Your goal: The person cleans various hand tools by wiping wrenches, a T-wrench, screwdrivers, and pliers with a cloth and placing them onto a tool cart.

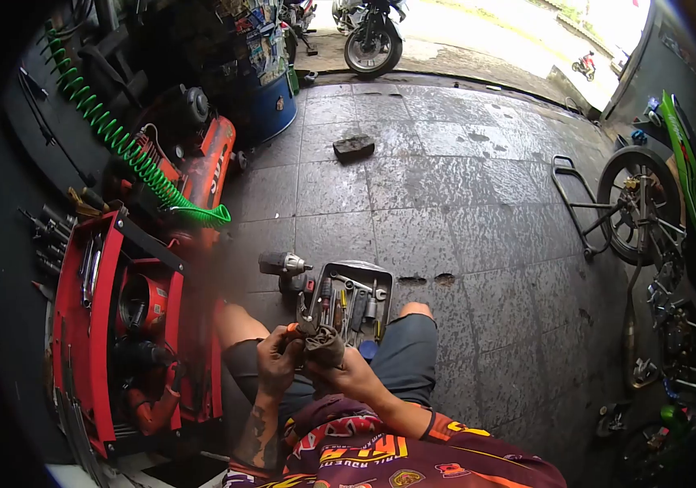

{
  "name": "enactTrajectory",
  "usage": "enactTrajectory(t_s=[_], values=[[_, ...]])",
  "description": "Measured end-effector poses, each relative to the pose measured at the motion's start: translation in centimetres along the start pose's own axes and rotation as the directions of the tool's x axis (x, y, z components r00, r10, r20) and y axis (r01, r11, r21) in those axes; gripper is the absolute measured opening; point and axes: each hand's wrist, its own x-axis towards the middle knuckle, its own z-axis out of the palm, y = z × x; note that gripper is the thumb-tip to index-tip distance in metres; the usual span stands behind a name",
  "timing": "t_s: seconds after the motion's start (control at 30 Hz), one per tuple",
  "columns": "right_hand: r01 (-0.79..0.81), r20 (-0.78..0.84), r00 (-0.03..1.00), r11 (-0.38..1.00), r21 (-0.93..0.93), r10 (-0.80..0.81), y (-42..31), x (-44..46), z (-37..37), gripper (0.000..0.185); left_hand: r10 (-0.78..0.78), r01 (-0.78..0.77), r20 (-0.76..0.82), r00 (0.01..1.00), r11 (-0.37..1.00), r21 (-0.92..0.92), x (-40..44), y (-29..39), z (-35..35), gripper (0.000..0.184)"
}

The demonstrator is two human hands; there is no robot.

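Held part [326, 343] seemingly partly hidden, shirt [445, 465] cut off below

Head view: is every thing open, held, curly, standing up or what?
Tray, open, tools inside.
Power tool, standing, not held.
Hose, coiled.
Block, lying on the floor.
Barrel, upright.
Left hand, holding an orange-handled tool.
Right hand, holding a dark lump, too unclear to name.

Workshop: motorcycle [373, 41], probable air compressor [212, 167]
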Motion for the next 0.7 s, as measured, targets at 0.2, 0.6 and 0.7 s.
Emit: enactTrajectory(t_s=[0.2,0.6,0.7], values=[[0.307,-0.011,0.948,0.920,-0.242,-0.319,0.5,0.8,2.1,0.024,-0.056,-0.057,-0.202,0.978,0.857,-0.512,1.2,-1.9,0.9,0.031],[-0.029,-0.145,0.989,0.984,-0.174,0.003,2.6,-3.5,-2.1,0.030,0.046,-0.261,-0.494,0.868,0.889,-0.375,3.4,4.7,-4.5,0.041],[0.311,-0.395,0.870,0.950,-0.021,-0.293,1.8,-2.5,-3.1,0.019,-0.049,-0.147,-0.453,0.890,0.910,-0.387,2.3,5.3,-5.0,0.044]])
